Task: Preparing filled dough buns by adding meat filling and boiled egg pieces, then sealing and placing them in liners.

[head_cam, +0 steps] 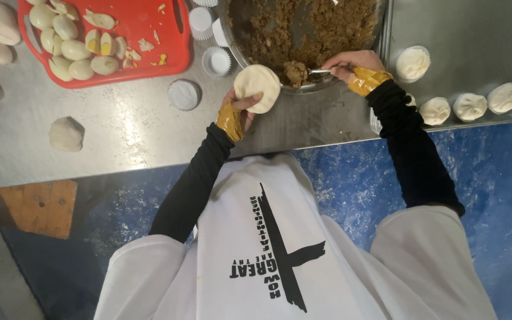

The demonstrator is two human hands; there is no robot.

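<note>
Your left hand cups a flat round dough disc from below, fingers curled under it, thumb over its near edge. The disc sits just outside the near rim of the big metal bowl, face up and open.

Your right hand is pinched shut on a spoon at the bowl's near rim. The spoon's long axis runs sideways from that hand toward the disc, and its loaded end carries a lump of brown filling. The lump is just beside the disc's edge, on the bowl side. I can't tell whether they touch.

That is the key relation: the filling lies between the two hands, at the spoon tip, nearer to the left hand with the disc than to the right hand's knuckles. The disc is level with the bowl rim, not over the bowl.

Both wrists have tan tape wraps over black sleeves.

Around the bowl:
- Beyond the right hand, a metal tray holds closed buns along its near edge.
- On the far side from the tray, paper cups stand on the tabletop.
- Further that way, a red tray holds peeled eggs.
- A loose dough ball lies well apart from the bowl, on the tabletop past the red tray.
</note>
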